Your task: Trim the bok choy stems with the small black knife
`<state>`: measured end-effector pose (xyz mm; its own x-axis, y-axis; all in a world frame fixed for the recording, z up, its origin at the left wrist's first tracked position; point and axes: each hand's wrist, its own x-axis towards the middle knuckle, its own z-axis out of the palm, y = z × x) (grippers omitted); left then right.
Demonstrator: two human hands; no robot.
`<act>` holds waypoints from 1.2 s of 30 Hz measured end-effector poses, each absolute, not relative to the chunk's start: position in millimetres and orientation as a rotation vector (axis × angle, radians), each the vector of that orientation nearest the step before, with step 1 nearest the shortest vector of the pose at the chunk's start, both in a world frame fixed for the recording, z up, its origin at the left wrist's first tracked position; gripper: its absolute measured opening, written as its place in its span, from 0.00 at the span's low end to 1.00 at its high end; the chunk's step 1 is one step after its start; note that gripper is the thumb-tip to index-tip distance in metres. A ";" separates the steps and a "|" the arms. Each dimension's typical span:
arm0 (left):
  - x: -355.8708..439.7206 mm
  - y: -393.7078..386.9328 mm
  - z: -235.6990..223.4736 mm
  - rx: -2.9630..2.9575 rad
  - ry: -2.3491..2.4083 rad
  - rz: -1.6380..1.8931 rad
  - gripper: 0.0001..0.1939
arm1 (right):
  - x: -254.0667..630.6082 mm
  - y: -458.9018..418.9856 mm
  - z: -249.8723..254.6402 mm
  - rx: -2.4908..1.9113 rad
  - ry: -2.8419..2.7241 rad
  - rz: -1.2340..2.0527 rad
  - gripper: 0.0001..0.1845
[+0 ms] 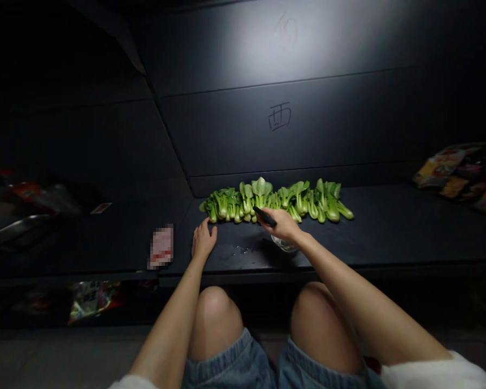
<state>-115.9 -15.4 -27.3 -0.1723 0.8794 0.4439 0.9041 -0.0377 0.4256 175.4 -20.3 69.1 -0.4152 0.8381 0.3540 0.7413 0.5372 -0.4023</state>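
Observation:
A row of green bok choy (263, 200) lies along the back of the dark shelf, leaves toward the back panel and pale stems facing me. My right hand (284, 223) is closed round a spray bottle (283, 244) with a black spray head and a clear body, held just in front of the middle of the row. The head points to the left, over the stems. At the left end of the row, my left hand (203, 239) rests on the shelf, thumb and fingers apart, holding nothing. Its fingertips are close to the leftmost stems.
Water drops (242, 249) wet the shelf (389, 232) between my hands. Colourful snack packets (449, 167) lie at the far right. A blurred card (161, 247) is left of my left hand, and a shiny packet (93, 298) sits on the lower level.

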 end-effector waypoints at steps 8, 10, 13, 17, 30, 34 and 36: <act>-115.1 -20.7 -31.6 -1.957 -2.134 -1.118 0.21 | 173.6 -18.0 74.5 -1.339 -2.282 0.261 0.10; -114.7 -20.5 -31.7 -1.961 -2.123 -1.107 0.21 | 172.8 -19.1 74.7 -1.365 -2.287 0.236 0.10; -114.2 -20.4 -31.6 -1.973 -2.117 -1.094 0.21 | 172.4 -19.9 74.0 -1.363 -2.307 0.209 0.09; -114.9 -19.2 -31.4 -1.989 -2.070 -1.134 0.21 | 181.9 -17.2 70.6 -1.299 -2.310 0.206 0.11; -41.5 0.3 21.0 -2.105 -1.732 -1.184 0.19 | 218.4 -18.2 67.0 -1.129 -2.182 0.249 0.09; -8.8 21.4 29.3 -2.264 -1.728 -0.954 0.20 | 224.0 -19.8 67.9 -1.153 -2.094 0.302 0.10; -3.8 29.5 27.8 -2.310 -1.798 -0.832 0.19 | 225.3 -20.9 68.1 -1.160 -2.072 0.325 0.11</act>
